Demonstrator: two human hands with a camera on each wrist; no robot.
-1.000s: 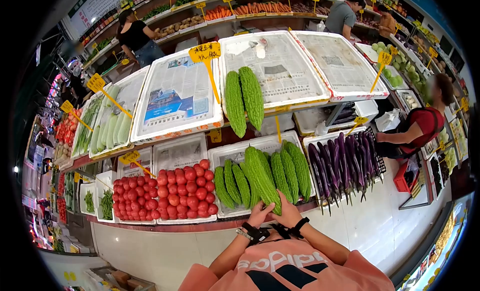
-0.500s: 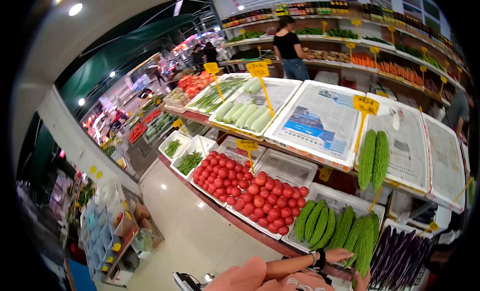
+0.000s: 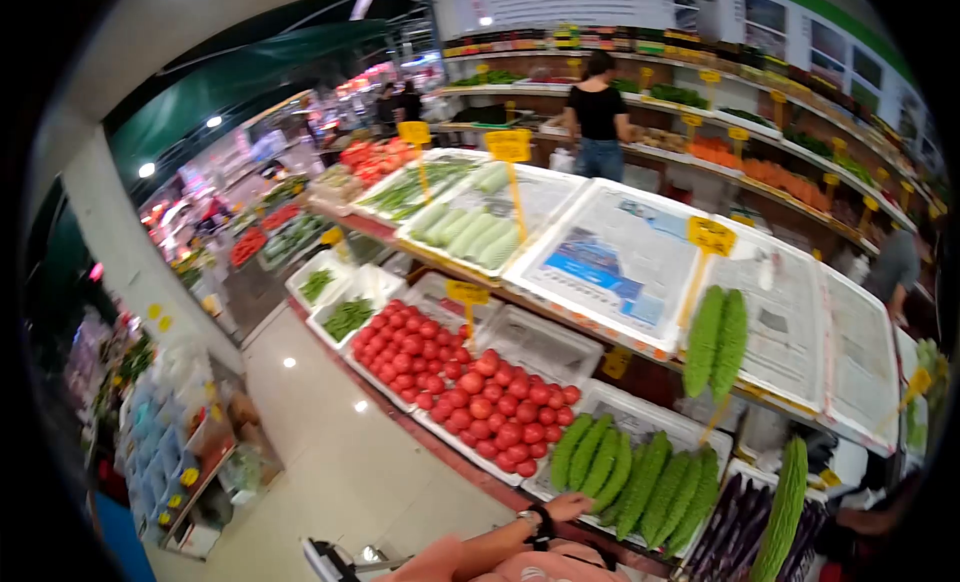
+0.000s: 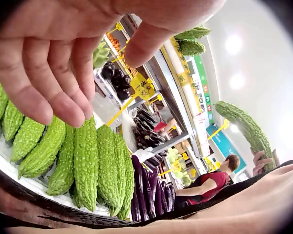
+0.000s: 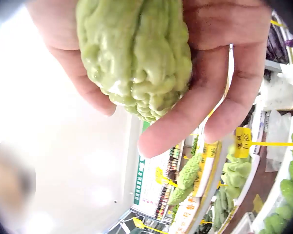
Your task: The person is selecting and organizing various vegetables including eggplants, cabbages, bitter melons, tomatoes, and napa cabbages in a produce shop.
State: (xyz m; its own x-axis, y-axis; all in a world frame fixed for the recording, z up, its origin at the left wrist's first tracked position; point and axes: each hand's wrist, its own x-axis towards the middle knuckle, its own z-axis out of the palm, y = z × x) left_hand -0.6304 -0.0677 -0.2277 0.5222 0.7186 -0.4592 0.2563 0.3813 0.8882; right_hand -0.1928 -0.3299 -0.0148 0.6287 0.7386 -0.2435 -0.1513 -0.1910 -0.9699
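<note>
A large bumpy green bitter melon [image 3: 785, 512] stands nearly upright at the right bottom of the head view. My right hand [image 5: 212, 80] holds it near one end, with the thumb and fingers around it in the right wrist view; in the head view that hand is out of frame. My left hand [image 3: 568, 506] is apart from that melon, at the front edge of a white foam tray [image 3: 655, 417]. Loosely bent and holding nothing, its fingers [image 4: 58, 92] hang over the row of bitter melons [image 4: 85, 161] in that tray.
Tomatoes [image 3: 500, 407] are heaped left of the melon tray, and purple eggplants [image 3: 725, 517] lie to its right. Two more bitter melons [image 3: 705, 342] overhang the upper shelf's edge by a yellow price sign [image 3: 711, 236]. A person in black [image 3: 597, 112] stands behind the stand.
The head view has swung left. Both hands were on the large bitter melon; my left hand has let go and is over the tray, while my right has carried the melon rightward.
</note>
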